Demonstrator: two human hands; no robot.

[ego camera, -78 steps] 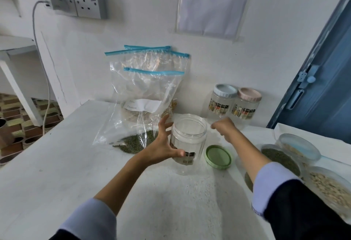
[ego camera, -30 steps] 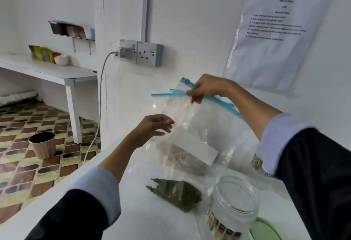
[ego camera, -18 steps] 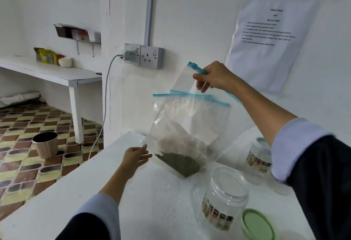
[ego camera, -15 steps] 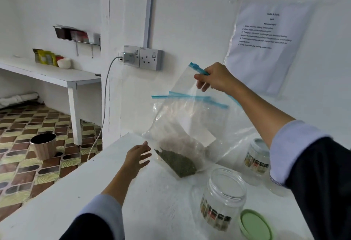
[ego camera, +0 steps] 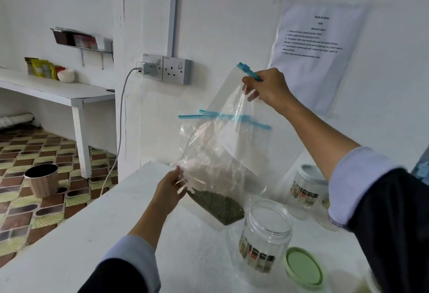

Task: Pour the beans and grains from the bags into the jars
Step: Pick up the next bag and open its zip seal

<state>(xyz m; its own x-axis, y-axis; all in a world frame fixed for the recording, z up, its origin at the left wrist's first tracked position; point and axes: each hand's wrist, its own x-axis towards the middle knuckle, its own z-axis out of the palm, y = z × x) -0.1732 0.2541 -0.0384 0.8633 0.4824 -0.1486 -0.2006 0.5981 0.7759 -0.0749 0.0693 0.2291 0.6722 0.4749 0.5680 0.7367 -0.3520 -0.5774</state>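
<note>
My right hand (ego camera: 267,88) pinches the blue zip strip of a clear bag (ego camera: 232,134) and holds it up over the white table (ego camera: 92,234). Green beans (ego camera: 218,206) fill the bag's lowest corner. My left hand (ego camera: 169,190) touches the bag's lower left side with its fingers spread. More clear bags with blue zips (ego camera: 192,116) lean on the wall behind. An open clear jar (ego camera: 264,237) with a label stands right of the beans, its green lid (ego camera: 304,267) flat beside it.
Another labelled jar with a pale lid (ego camera: 306,183) stands at the back right by the wall. A socket with a plugged-in charger and cable (ego camera: 148,67) is on the wall. The table's left edge drops to a tiled floor with a small bin (ego camera: 44,181).
My right hand has lifted the bean bag higher off the table. My left hand has moved in from open air and now touches the bag's lower side.
</note>
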